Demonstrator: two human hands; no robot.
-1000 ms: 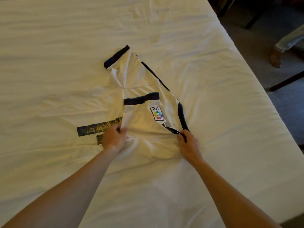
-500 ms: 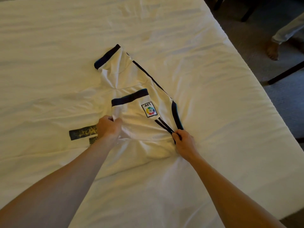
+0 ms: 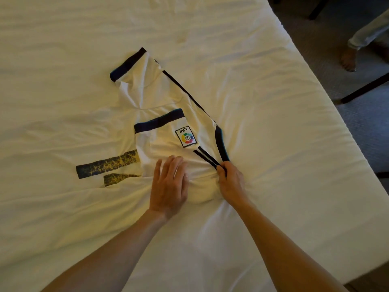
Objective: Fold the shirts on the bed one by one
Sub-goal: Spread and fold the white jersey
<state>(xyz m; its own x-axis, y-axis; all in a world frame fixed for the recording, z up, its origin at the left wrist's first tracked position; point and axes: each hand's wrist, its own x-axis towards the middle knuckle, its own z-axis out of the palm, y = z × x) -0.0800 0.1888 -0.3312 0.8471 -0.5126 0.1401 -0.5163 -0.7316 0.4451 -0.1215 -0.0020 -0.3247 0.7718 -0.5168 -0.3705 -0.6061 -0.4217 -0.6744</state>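
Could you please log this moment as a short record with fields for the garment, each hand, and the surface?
garment: white shirt with dark trim, partly folded, LFP badge facing up
left hand: flat, fingers straight, pressing the shirt
right hand: pinching the dark-trimmed edge
surface: bed with wrinkled white sheet

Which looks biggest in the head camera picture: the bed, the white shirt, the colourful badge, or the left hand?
1. bed
2. white shirt
3. left hand, flat on the shirt, though nearer the camera
4. colourful badge
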